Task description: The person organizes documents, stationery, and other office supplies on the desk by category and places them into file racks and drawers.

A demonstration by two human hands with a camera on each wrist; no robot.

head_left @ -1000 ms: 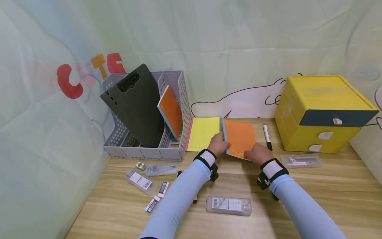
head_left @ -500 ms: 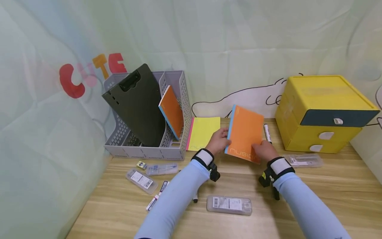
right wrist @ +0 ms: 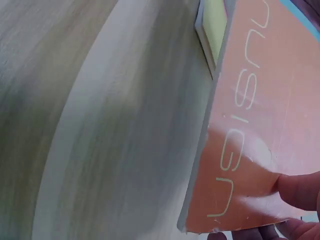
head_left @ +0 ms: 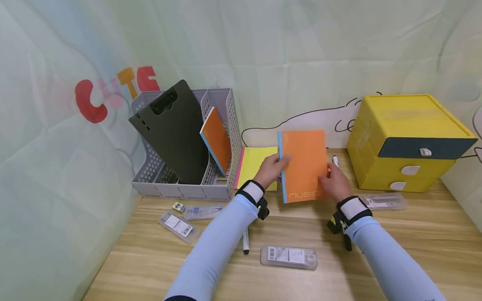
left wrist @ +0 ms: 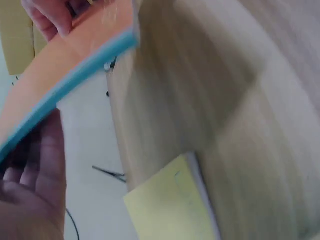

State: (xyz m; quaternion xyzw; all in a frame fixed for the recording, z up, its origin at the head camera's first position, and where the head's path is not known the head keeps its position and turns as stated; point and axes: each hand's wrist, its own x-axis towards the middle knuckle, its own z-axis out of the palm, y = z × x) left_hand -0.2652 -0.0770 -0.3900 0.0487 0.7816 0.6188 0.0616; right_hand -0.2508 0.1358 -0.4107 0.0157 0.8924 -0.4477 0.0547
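An orange notebook (head_left: 303, 163) with a blue spine is held up off the table, its cover facing me. My left hand (head_left: 272, 169) grips its spine side, thumb on the cover and fingers behind. At the opposite edge my right hand (head_left: 335, 182) pinches it; in the right wrist view the thumb (right wrist: 300, 191) presses the cover and the fingertips show beneath. A yellow notebook (head_left: 260, 161) with a pink spine lies flat behind my left hand, partly covered. Another orange notebook (head_left: 216, 140) leans in the grey organizer (head_left: 184, 192), beside a black clipboard (head_left: 175, 133).
A yellow drawer box (head_left: 410, 125) stands at the back right, with a clear case (head_left: 385, 201) before it. A marker (head_left: 335, 161) lies partly behind my right hand. Nearer are another marker (head_left: 246, 242), a labelled case (head_left: 288, 257), and cases (head_left: 178, 227) at left.
The orange notebook has risen from the table and turned more upright and square to me. Both hands moved up with it, the left shifting its grip along the spine.
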